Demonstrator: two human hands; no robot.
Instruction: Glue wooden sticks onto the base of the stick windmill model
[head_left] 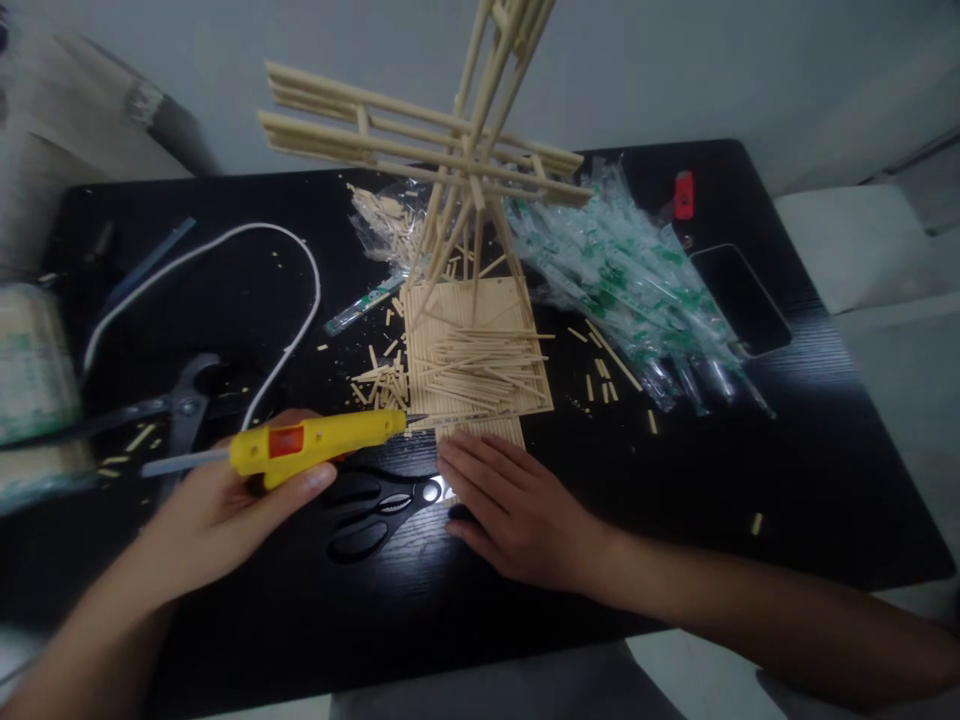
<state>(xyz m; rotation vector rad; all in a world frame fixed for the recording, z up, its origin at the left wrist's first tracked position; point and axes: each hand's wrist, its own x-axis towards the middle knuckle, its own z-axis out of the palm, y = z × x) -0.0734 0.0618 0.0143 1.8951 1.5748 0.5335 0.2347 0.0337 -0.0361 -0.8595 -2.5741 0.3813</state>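
My left hand (232, 510) is closed around a yellow hot glue gun (322, 445), a glue stick (176, 463) poking out of its rear and its nozzle pointing right. My right hand (517, 500) lies flat, fingers together and stretched out, over a small panel of wooden sticks (499, 432) and the blades of black-handled scissors (375, 510). Just beyond it, many thin wooden sticks (480, 365) are heaped on a wooden base (427, 320). From that base rises a windmill-like model (469, 190) of glued sticks with long crossed arms.
Green-and-white chopstick wrappers (622, 270) pile up at right, beside a phone (742, 300) and a red object (683, 195). Pliers (187, 400) and a white cord (311, 270) lie left. Cut stick pieces (382, 380) scatter over the black table (637, 480); a plastic bag (386, 220) sits behind.
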